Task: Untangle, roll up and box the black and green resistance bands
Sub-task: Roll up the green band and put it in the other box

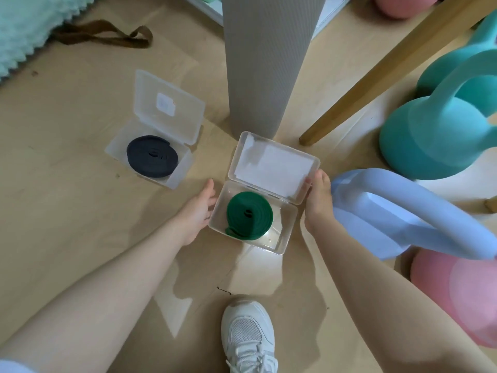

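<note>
I am crouching over a wooden floor [80, 224] with both bare arms reaching forward. My left hand [199, 208] is lying against the nine o'clock wall of the nearer clear box [285, 235], its fingers [208, 184] loosely spread and gripping nothing. My right hand [320, 203] is sitting at the box's three o'clock side, and its fingers [321, 176] are pinching the right corner of the raised lid [274, 168], thumb on the inner face, so that the lid is standing open and tilting away from me.

The green resistance band [250, 216] is lying rolled into a flat coil inside this box, resting on the bottom toward the nine o'clock wall, with its loose outer end trailing along the six o'clock edge of the coil.

The black resistance band [152, 156] is coiled the same way in a second clear box [176, 176], which is sitting on the floor at about ten o'clock from the first, well apart from it, with its own lid [172, 106] also standing open.

A grey rolled mat [266, 63] is standing upright at twelve o'clock, just beyond the nearer box. A pale blue kettlebell [403, 216] is crowding my right wrist at three o'clock, with teal kettlebells [435, 135] behind it and a pink one [457, 292] nearer me. My white shoe [247, 337] is showing at six o'clock.
</note>
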A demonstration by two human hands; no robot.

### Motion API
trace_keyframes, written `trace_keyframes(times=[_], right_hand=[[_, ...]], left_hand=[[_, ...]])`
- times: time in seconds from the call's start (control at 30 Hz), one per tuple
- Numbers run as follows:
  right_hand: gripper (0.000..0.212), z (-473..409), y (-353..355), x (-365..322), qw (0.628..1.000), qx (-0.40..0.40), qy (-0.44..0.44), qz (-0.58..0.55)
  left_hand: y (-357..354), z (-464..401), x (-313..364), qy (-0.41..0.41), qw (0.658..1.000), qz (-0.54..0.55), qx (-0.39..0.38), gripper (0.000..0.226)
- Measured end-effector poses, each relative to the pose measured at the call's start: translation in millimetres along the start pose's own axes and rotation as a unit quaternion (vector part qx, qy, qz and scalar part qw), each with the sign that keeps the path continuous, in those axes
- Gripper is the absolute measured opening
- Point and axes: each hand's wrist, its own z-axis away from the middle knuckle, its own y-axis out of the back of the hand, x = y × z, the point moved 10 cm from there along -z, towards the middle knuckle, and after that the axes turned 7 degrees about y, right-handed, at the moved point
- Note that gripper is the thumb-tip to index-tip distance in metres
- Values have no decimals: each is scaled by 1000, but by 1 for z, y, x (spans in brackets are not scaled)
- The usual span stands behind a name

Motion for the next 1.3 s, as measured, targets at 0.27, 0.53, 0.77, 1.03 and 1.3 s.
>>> trace_keyframes(times=[0.27,0.53,0.77,1.03,1.3], right_hand=[[39,66,-5,-14,997,-46,49,29],[68,114,6,83,993,96,-46,43],[28,132,-51,121,929,51,-223,-290],[15,128,-72,127,919,86,-228,-309],[14,130,-68,124,940,65,-207,-261]], left_hand=[[10,6,-15,48,989,134,-27,79],[-14,14,-30,62,995,61,-43,49],[-9,5,-36,19,994,108,19,41],[-9,1,-40,51,984,170,20,38],[-4,6,-38,30,984,172,20,45]])
